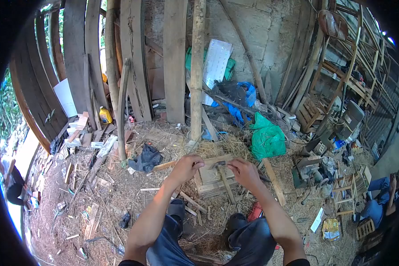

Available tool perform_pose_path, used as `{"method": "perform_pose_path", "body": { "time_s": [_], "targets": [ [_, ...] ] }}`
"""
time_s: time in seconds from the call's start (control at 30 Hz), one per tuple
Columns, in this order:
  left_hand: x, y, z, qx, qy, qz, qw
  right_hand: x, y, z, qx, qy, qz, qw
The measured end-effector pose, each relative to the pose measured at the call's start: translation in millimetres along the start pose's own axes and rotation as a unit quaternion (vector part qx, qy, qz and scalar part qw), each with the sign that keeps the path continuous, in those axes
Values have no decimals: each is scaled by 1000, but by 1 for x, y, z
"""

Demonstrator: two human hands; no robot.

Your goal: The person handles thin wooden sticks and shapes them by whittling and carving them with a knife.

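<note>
My left hand [187,169] is closed in a pinch above the left edge of a wooden block [207,181] on the ground. Opposite it, my right hand [244,173] is also pinched, near the block's right side. Whatever either hand holds is too small to make out. Between them a hammer [226,182] lies across the block, its dark head near my right fingertips and its wooden handle pointing toward me. A pale wooden strip [217,159] crosses behind the hammer head; whether my hands touch it I cannot tell.
Wood scraps and straw litter the ground. A green plastic sack [267,138] and a black bag [145,158] lie beyond my hands. A wooden post [197,88] rises ahead. Another person [377,199] sits at the right; someone else [14,181] is at the far left.
</note>
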State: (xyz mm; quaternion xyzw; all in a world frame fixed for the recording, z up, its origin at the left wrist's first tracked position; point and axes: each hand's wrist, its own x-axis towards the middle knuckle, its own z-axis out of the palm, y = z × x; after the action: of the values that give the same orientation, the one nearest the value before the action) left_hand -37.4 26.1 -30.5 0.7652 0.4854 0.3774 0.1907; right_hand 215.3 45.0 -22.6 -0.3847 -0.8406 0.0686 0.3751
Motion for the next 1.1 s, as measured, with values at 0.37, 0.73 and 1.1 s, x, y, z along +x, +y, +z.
{"method": "perform_pose_path", "body": {
  "time_s": [0.37, 0.73, 1.1],
  "targets": [
    [-36, -82, -70, 168, 152, -72, 971, -21, 53, -15, -167, -125, 133, 969],
    [-39, -61, -17, -111, -7, -152, 982, -7, -23, 105, 328, -88, 233, 911],
    [-44, -145, -56, -138, 20, -174, 975, 48, -58, 234, 348, -135, 192, 908]
  ]
}}
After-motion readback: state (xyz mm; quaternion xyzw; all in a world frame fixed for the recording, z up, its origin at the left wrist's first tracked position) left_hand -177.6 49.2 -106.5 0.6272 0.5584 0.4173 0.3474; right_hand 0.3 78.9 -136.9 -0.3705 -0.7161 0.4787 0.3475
